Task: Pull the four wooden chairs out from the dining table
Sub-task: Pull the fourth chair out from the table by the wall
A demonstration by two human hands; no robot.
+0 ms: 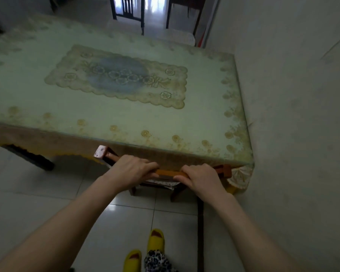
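Note:
A wooden chair (166, 173) stands tucked under the near edge of the dining table (208, 107), which is covered by a pale floral cloth. Only the chair's top rail, two back posts and two rear legs show. My left hand (133, 169) grips the left part of the top rail, fingers curled over it. My right hand (201, 178) grips the right part of the same rail. Another dark wooden chair (129, 10) stands on the floor beyond the far side of the table. The remaining chairs are hidden from view.
A grey wall (292, 114) runs close along the table's right side. Pale floor tiles (47, 193) lie to the left and behind the chair. My feet in yellow slippers (155, 240) stand just behind it. A dark table leg (30, 157) shows at the left.

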